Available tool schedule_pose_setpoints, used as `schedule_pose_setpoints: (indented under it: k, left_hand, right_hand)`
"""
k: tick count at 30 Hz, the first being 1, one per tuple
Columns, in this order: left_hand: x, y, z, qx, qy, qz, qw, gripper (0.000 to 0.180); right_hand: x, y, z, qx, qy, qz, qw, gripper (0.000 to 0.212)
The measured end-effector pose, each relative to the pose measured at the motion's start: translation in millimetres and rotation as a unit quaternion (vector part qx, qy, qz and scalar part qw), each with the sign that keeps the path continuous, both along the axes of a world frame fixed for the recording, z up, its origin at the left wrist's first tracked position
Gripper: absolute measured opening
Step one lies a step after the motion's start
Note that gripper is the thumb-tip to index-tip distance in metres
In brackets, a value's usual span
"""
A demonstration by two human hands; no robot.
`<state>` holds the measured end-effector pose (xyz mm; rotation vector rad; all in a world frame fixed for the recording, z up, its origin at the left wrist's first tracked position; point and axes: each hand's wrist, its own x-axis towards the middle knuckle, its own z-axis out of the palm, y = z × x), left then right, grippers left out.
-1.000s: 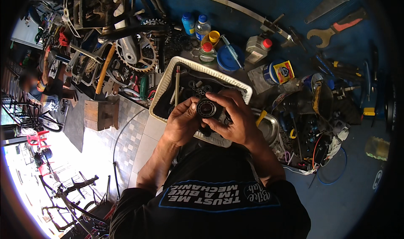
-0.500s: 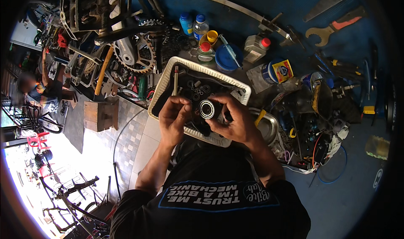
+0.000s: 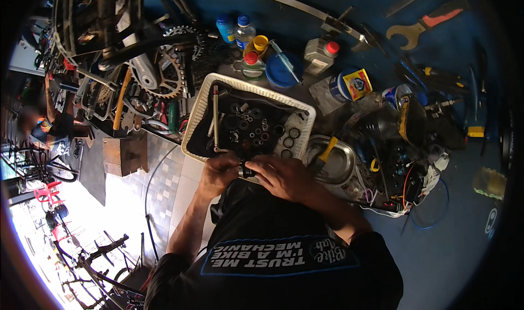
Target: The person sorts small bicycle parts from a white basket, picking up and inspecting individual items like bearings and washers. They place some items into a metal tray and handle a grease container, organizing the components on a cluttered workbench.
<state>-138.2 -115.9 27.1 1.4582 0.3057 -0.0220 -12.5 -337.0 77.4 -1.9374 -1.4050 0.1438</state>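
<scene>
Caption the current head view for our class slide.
Left hand and right hand grip a dark cylindrical part by the near rim of a cream plastic basket holding small ring-shaped parts.

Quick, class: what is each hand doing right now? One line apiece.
Left hand: closed, fingers curled on the left end of a small dark part.
Right hand: closed, holding the same part from the right.

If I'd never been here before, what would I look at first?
Probably the white basket in the middle, with small rings scattered inside. At its near edge, the left hand and right hand hold a small dark part between them. The toothed chainring at upper left stands out too.
</scene>
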Motion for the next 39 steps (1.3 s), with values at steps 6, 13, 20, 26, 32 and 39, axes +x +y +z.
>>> schedule_pose_setpoints:
  k: [6,13,20,26,32,39]
  left_hand:
    - [-1,-5,22,0.199,-0.114,-0.008,0.973,0.011]
    - [-13,3,17,0.045,-0.008,0.019,0.999,0.011]
    - [2,1,42,0.196,-0.077,-0.001,0.978,0.008]
    - [-1,1,25,0.086,0.002,0.037,0.996,0.007]
    - [5,-3,36,0.1,-0.01,0.037,0.994,0.002]
    - [7,-7,32,0.123,-0.009,0.004,0.992,0.002]
  right_hand:
    - [-2,4,-17,-0.113,0.546,-0.008,0.83,0.03]
    - [-11,11,2,0.047,0.044,-0.015,0.998,0.033]
    - [-11,10,-36,-0.005,0.339,-0.008,0.941,0.044]
    - [-10,10,0,0.025,0.07,-0.052,0.996,0.037]
    - [-8,17,4,0.076,0.228,-0.076,0.968,0.028]
    - [-1,7,0,-0.069,0.247,-0.065,0.964,0.033]
